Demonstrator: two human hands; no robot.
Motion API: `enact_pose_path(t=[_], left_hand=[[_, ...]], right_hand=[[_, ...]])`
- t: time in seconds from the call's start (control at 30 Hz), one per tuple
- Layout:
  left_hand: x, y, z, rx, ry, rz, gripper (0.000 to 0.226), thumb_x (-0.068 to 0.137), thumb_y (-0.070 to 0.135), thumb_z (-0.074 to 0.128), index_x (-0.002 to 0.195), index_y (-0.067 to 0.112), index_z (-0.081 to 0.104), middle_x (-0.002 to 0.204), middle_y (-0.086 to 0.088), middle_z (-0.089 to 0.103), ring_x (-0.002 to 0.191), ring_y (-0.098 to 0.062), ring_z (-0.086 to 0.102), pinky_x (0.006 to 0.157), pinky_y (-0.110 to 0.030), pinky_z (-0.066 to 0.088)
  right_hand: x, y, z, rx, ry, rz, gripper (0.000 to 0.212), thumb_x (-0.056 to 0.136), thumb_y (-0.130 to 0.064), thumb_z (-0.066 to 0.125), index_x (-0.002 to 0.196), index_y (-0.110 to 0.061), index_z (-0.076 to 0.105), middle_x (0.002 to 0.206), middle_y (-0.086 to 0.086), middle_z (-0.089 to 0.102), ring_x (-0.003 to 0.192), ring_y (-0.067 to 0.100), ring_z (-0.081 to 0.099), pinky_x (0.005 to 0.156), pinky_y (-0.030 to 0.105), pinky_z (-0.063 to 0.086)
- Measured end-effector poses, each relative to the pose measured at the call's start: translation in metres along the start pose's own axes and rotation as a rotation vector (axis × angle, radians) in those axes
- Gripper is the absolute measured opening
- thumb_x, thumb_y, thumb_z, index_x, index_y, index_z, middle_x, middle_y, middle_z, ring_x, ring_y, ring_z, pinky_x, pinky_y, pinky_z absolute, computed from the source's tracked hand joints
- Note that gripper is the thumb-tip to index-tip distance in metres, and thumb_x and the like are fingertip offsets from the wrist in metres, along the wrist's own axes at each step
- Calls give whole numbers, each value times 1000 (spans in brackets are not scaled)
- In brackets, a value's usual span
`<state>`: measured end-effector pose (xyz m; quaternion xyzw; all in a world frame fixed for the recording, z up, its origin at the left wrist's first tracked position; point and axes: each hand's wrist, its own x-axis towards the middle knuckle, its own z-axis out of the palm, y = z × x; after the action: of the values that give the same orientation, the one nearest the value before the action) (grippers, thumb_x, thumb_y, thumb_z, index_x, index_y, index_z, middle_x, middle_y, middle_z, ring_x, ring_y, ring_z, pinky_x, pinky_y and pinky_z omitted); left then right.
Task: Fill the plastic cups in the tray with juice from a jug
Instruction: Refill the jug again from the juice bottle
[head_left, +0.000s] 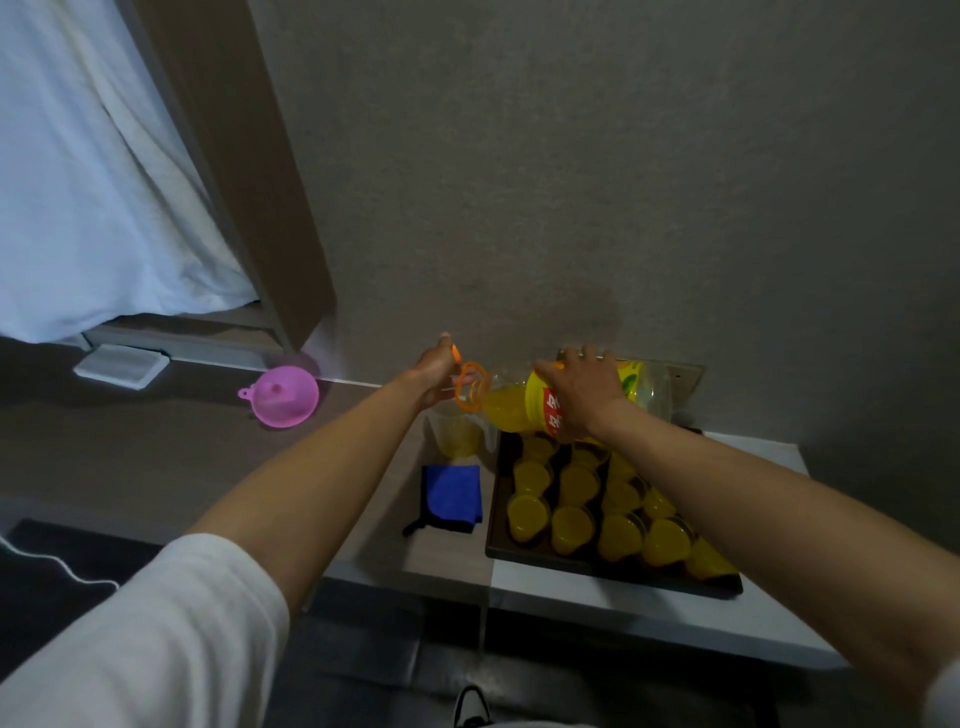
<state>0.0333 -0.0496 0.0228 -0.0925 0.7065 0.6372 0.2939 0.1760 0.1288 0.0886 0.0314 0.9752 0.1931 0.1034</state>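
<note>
Head view: the right hand (584, 392) curls over a bottle (540, 410) lying tilted above the tray (498, 525), neck toward a jug (457, 434) just left of the tray. The left hand (434, 371) pinches the bottle's orange handle (471, 388). Cups (574, 527) of juice fill the tray. A blue cloth (452, 499) lies beside the tray; a pink funnel (283, 395) sits farther left.

White sleeve (171, 639) pushed up on left arm; forearms bare; black-and-white shoe (474, 707) at bottom edge.
</note>
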Motion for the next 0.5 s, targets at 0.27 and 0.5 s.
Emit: enact_pose_path(t=[0.27, 0.5], left_hand=[[5, 1, 2, -12, -14, 0, 53, 108, 53, 18, 80, 19, 46, 93, -7, 67, 83, -17, 66, 66, -27, 40], [12, 1, 1, -4, -4, -3, 53, 108, 54, 18, 82, 18, 47, 95, -7, 68, 83, -18, 66, 67, -29, 43]], right_hand=[[6, -1, 2, 1, 16, 14, 120, 60, -59, 89, 155, -36, 21, 149, 17, 40, 135, 41, 40, 108, 54, 38], [9, 0, 2, -9, 4, 12, 119, 61, -58, 88, 156, -35, 19, 151, 17, 37, 136, 40, 38, 109, 53, 36]])
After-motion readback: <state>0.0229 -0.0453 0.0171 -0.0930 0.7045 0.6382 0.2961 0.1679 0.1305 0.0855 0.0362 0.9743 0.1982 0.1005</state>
